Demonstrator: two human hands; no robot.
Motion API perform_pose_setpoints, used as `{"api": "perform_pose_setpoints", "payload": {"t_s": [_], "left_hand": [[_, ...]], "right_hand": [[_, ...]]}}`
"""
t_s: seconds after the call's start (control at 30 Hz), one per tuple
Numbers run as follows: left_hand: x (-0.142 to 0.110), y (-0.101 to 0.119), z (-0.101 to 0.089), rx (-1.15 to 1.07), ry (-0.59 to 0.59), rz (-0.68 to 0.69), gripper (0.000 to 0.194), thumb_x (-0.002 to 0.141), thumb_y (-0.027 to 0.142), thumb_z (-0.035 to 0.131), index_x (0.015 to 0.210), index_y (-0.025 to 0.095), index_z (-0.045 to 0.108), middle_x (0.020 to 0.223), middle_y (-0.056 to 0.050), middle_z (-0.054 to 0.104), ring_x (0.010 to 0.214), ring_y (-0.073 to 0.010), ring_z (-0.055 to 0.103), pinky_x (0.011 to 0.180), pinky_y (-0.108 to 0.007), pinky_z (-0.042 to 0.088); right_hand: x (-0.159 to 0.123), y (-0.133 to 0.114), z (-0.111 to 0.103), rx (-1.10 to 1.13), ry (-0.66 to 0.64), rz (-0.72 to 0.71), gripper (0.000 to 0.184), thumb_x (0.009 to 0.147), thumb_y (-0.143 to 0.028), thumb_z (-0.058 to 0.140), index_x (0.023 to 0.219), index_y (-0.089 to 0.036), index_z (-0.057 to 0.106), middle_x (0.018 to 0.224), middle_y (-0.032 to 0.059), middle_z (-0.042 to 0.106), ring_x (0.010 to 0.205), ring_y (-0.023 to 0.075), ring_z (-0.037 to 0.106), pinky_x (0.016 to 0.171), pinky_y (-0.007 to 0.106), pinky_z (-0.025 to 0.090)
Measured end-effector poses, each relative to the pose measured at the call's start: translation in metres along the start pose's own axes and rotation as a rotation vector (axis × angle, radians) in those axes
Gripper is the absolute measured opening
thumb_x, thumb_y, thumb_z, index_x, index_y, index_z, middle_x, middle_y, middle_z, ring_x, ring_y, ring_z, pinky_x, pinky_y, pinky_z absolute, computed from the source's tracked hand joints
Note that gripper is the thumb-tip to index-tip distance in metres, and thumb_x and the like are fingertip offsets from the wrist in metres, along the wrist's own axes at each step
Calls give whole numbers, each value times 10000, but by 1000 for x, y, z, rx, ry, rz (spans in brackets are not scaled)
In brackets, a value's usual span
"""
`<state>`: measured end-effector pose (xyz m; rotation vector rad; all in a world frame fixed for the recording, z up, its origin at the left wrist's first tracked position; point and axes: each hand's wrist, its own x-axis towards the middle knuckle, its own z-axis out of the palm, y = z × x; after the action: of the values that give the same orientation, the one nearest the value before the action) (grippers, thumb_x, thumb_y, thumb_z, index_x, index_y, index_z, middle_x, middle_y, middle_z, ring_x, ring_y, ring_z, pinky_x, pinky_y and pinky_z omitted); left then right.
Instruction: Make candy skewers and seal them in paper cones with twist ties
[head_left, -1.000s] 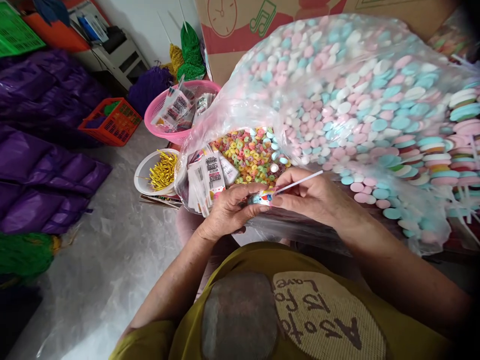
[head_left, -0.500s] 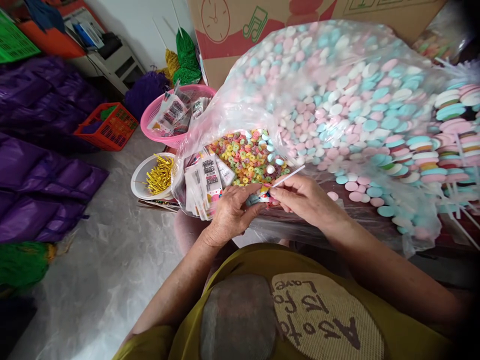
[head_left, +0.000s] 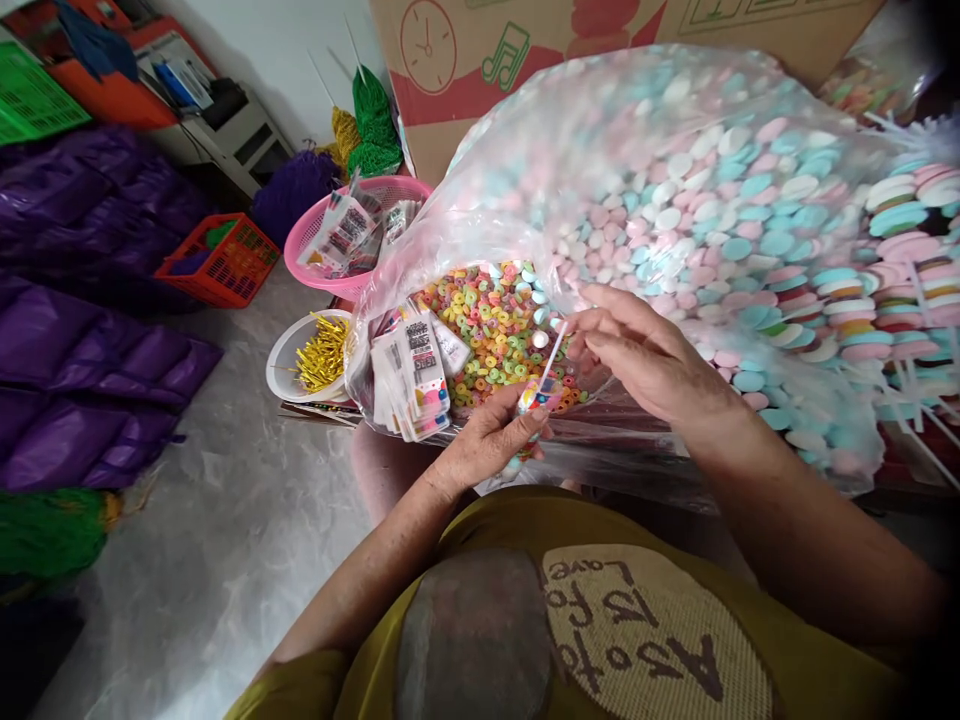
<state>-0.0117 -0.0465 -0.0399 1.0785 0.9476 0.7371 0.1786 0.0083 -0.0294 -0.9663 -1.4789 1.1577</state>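
My left hand (head_left: 491,438) is closed around a small printed candy packet (head_left: 535,396), with pastel candy showing below the fingers. A white stick (head_left: 553,355) pokes up from the packet's top end. Beside the stick's tip is my right hand (head_left: 645,355), its fingers apart and holding nothing. Beneath both hands spreads a pile of colourful ring candies (head_left: 487,325) in a clear plastic bag. A stack of printed packets (head_left: 409,375) lies left of the rings.
A large clear bag of pastel disc candies (head_left: 675,220) fills the right side. Stacked candy sticks (head_left: 847,310) lie at the far right. On the left are a pink basket (head_left: 300,250) of packets and a white bowl (head_left: 281,365) of gold twist ties. A cardboard box (head_left: 420,110) stands behind.
My right hand has let go of the packet and stick and opened, moving up and away. My left hand has turned the packet so its stick points upward.
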Motion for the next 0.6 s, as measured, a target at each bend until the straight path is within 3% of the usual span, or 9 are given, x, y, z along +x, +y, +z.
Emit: {"api": "perform_pose_setpoints", "payload": {"t_s": [0.13, 0.23, 0.33, 0.47, 0.6], "left_hand": [[3, -5, 1, -64, 19, -36, 357, 809, 534, 544, 884, 192, 619, 766, -28, 657, 571, -130, 585, 482, -215, 414], [7, -9, -1, -38, 62, -19, 350, 830, 511, 511, 777, 190, 640, 715, -18, 646, 601, -146, 567, 550, -247, 431], [9, -8, -2, 82, 104, 65, 302, 838, 444, 514, 752, 184, 641, 725, 1, 620, 672, -144, 526, 667, -254, 424], [10, -6, 3, 287, 170, 107, 330, 837, 379, 514, 583, 170, 528, 587, 30, 464, 603, -114, 402, 595, -233, 344], [14, -12, 11, 204, 207, 123, 343, 815, 386, 540, 555, 166, 496, 553, 39, 394, 562, -99, 350, 563, -230, 320]], "right_hand": [[7, -8, 5, -256, -122, -38, 263, 892, -392, 498, 1032, -204, 617, 824, 34, 685, 754, 171, 618, 687, 304, 479], [11, -9, 10, -362, -163, -28, 282, 909, -393, 459, 853, -183, 639, 771, 30, 677, 712, 158, 594, 669, 277, 445], [11, -5, 14, -476, -192, -23, 328, 913, -400, 430, 698, -187, 556, 648, 13, 590, 580, 130, 500, 563, 254, 371], [4, 1, 29, -721, -175, -73, 273, 904, -353, 394, 666, -221, 377, 503, -36, 340, 461, 119, 315, 497, 274, 222], [-3, 7, 41, -645, -104, -40, 282, 905, -371, 374, 671, -233, 298, 529, -34, 342, 478, 125, 327, 508, 277, 239]]}}
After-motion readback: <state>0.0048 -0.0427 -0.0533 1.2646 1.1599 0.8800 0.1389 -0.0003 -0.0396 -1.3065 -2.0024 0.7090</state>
